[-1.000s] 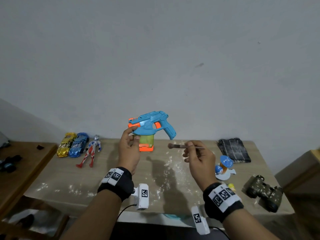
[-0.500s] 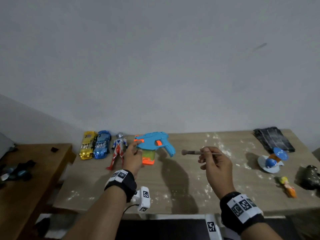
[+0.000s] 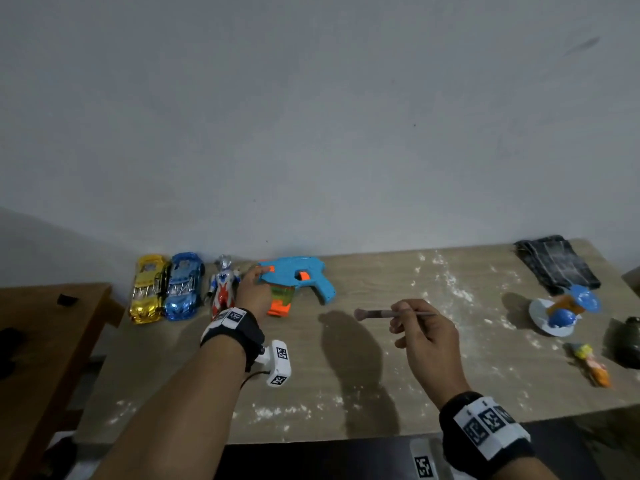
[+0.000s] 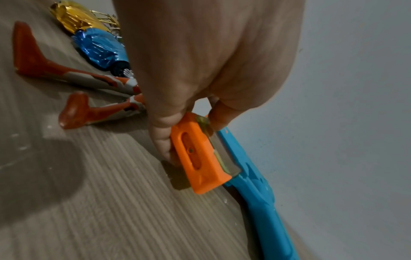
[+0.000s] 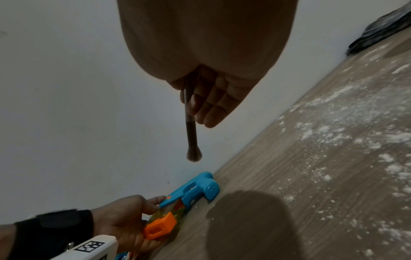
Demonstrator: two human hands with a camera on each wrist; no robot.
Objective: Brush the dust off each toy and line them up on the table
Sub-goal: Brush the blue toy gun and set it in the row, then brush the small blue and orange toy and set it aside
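Four toys are being kept in a row along the back edge of the counter (image 3: 381, 393), against the wall: a gold car (image 3: 148, 289), a blue car (image 3: 183, 285) touching it, a red-and-silver figure (image 3: 224, 287) lying just beside that, and a blue toy gun (image 3: 298, 277) at the right end. The toy gun is being gripped by the left hand (image 3: 254, 291), with the thumb on the blue front end and the fingers (image 4: 163, 139) curled against the orange block (image 4: 200, 158) under the barrel; that block is being shown just at the counter surface in the left wrist view. A small brush (image 3: 384, 313) is being pinched by the right hand (image 3: 427, 341) between thumb and fingertips, held level in the air above the counter with its bristle end pointing toward the toy gun and well apart from it. White powder is being seen scattered over the right half of the counter. Farther right, a blue-and-white toy (image 3: 562, 310), a small orange figure (image 3: 592, 363), a dark toy (image 3: 627, 341) at the edge and a folded dark cloth (image 3: 556, 263) are lying.
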